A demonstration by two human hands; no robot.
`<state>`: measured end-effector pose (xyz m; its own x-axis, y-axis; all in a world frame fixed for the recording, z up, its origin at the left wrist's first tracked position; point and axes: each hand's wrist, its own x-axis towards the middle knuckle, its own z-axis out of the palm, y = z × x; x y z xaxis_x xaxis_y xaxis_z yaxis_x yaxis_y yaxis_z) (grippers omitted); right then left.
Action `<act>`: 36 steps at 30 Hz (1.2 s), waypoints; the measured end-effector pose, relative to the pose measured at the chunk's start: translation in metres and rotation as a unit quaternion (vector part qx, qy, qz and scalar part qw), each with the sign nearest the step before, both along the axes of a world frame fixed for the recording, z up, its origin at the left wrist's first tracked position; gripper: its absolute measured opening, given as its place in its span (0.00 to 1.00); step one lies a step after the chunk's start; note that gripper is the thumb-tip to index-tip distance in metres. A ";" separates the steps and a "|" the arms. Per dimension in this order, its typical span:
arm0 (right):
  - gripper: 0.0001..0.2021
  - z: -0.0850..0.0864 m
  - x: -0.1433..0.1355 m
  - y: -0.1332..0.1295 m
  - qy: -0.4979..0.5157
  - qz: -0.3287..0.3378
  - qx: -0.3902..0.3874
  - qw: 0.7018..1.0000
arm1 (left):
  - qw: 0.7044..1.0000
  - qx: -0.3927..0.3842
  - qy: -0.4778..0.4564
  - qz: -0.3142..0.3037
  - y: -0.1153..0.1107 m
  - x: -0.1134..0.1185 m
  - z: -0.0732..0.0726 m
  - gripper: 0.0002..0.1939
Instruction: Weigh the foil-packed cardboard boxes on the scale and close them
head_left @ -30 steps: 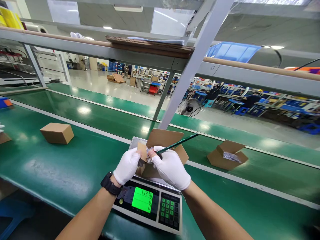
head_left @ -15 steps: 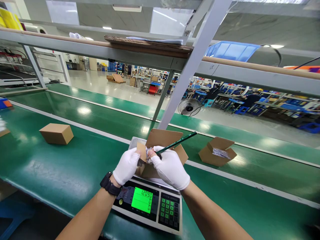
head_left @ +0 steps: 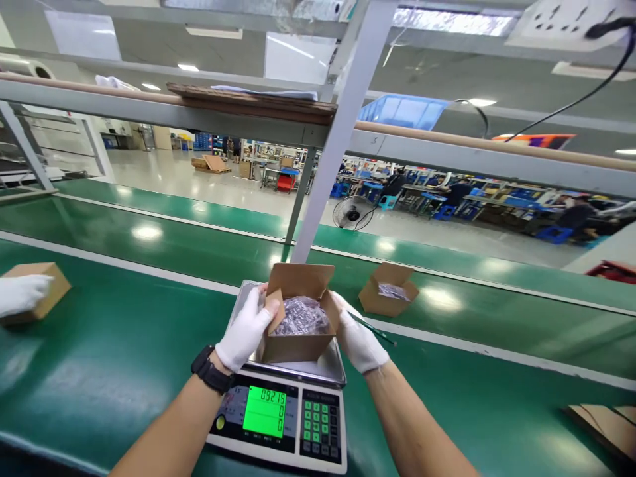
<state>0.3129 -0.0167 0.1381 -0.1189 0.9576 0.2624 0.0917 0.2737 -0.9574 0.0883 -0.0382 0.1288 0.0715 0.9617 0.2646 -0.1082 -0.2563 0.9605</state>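
Observation:
An open cardboard box with a plastic-wrapped bundle inside sits on the metal pan of a digital scale, whose green display is lit. My left hand, white-gloved with a black watch at the wrist, grips the box's left side and flap between thumb and fingers. Against the right side of the box, my gloved right hand holds a green pencil that points down to the right. The fingertips of my right hand are partly hidden by the box.
A second open box with wrapped contents stands on the belt at right. Another person's gloved hand touches a closed box at far left. A slanted metal post rises behind the scale. Cardboard lies at lower right.
My hands have moved apart to the box's two sides, and the wrapped bundle now shows inside. The pencil has swung downward. A person's hand has appeared at the left box. The camera view has shifted right.

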 end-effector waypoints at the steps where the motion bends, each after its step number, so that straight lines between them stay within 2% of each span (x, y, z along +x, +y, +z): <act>1: 0.21 0.002 -0.003 0.003 -0.022 0.052 0.003 0.998 | 1.000 -0.009 -0.014 -0.017 0.001 0.005 0.002 0.26; 3: 0.20 0.008 -0.007 0.005 -0.052 0.097 0.028 0.994 | 1.000 -0.002 -0.012 -0.012 0.002 0.011 0.003 0.26; 7: 0.12 0.014 0.003 0.006 -0.108 0.077 0.147 0.980 | 0.987 0.105 0.104 0.059 -0.001 0.005 -0.001 0.11; 9: 0.07 0.019 0.014 0.007 -0.153 0.108 0.191 0.963 | 0.973 0.154 0.164 0.055 -0.002 -0.006 -0.003 0.13; 12: 0.08 0.037 0.025 0.004 -0.208 0.185 0.163 0.947 | 0.951 0.191 0.244 0.014 -0.004 -0.021 0.004 0.17; 14: 0.12 0.051 0.026 0.002 -0.267 0.221 0.150 0.926 | 0.923 0.216 0.320 -0.004 -0.007 -0.025 0.014 0.17; 16: 0.19 0.060 0.021 -0.001 -0.337 0.230 0.183 0.895 | 0.879 0.252 0.404 -0.004 -0.010 -0.022 0.023 0.18; 18: 0.20 0.063 0.015 -0.001 -0.373 0.218 0.222 0.874 | 0.836 0.289 0.466 0.009 -0.013 -0.017 0.028 0.21; 19: 0.18 0.063 0.012 -0.001 -0.375 0.212 0.233 0.872 | 0.823 0.300 0.482 0.019 -0.015 -0.014 0.028 0.21; 21: 0.14 0.061 0.009 0.001 -0.364 0.204 0.229 0.879 | 0.821 0.303 0.483 0.037 -0.015 -0.011 0.027 0.21; 25: 0.13 0.056 0.014 0.002 -0.339 0.204 0.214 0.893 | 0.844 0.300 0.444 0.035 -0.016 -0.013 0.021 0.19; 28: 0.14 0.058 0.020 0.000 -0.339 0.219 0.226 0.886 | 0.833 0.311 0.457 0.024 -0.019 -0.016 0.019 0.19; 30: 0.13 0.062 0.019 0.000 -0.341 0.220 0.196 0.893 | 0.823 0.319 0.469 0.024 -0.022 -0.017 0.018 0.19; 33: 0.14 0.067 0.003 0.005 -0.345 0.169 0.164 0.909 | 0.808 0.330 0.487 0.023 -0.022 -0.017 0.019 0.18; 36: 0.16 0.062 -0.021 0.016 -0.372 0.103 0.199 0.901 | 0.805 0.342 0.485 0.012 -0.018 -0.018 0.023 0.19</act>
